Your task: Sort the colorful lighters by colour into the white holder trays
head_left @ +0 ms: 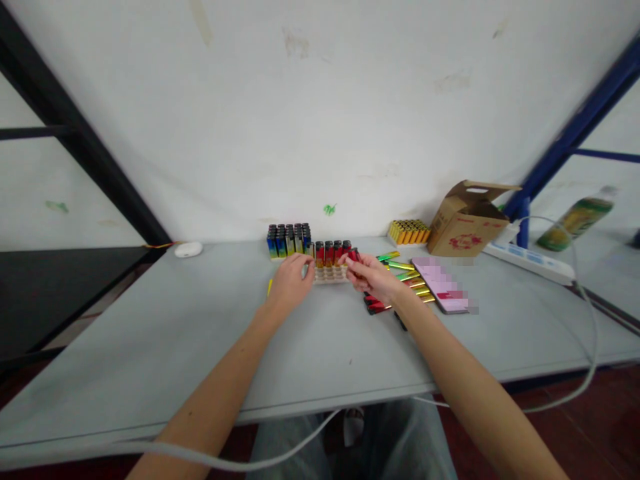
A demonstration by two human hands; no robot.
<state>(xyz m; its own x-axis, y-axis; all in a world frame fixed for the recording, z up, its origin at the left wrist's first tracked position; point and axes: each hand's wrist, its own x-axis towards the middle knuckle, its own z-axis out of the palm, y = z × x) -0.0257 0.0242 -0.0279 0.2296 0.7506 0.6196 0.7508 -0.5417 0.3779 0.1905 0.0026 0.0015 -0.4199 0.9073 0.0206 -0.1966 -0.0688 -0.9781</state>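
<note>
A pale tray (331,275) stands near the middle of the table, with a row of red lighters (329,253) upright along its back. My left hand (294,277) is at the tray's left end, fingers curled; whether something is between them is too small to tell. My right hand (367,275), at the tray's right end, is closed on a red lighter (354,255) with a dark top. Several red and green lighters with gold ends (376,304) lie loose beside and beyond my right hand. Behind my left hand, blue and green lighters (289,241) stand packed together.
A phone (440,285) lies right of the loose lighters. Behind are a block of yellow items (410,232), an open cardboard box (465,223), a white power strip (533,261) and a bottle (575,219). A white case (189,250) sits left. A cable (595,333) crosses the right side.
</note>
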